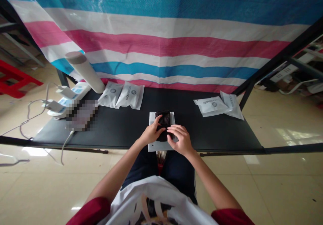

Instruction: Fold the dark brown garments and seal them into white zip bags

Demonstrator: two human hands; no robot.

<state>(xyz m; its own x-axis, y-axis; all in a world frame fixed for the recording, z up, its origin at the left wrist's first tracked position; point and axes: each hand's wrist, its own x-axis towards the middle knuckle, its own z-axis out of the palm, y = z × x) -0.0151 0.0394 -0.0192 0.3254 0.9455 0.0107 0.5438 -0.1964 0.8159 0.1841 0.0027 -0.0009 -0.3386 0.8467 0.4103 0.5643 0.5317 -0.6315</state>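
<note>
A small black pouch-like item (164, 120) lies on a white flat bag (156, 146) at the near edge of the black table (121, 127). My left hand (151, 132) has its fingers curled onto the left side of the black item. My right hand (180, 138) presses down on its lower right part, fingers bent over it. Both hands touch the item from opposite sides. The item's lower half is hidden under my fingers.
Two white printed packets (122, 95) lie at the back left and another two (219, 105) at the back right. A white tube (85, 71) leans at the far left beside a power strip with plugs (66, 99) and a blurred-out patch. A striped tarp (161, 36) hangs behind.
</note>
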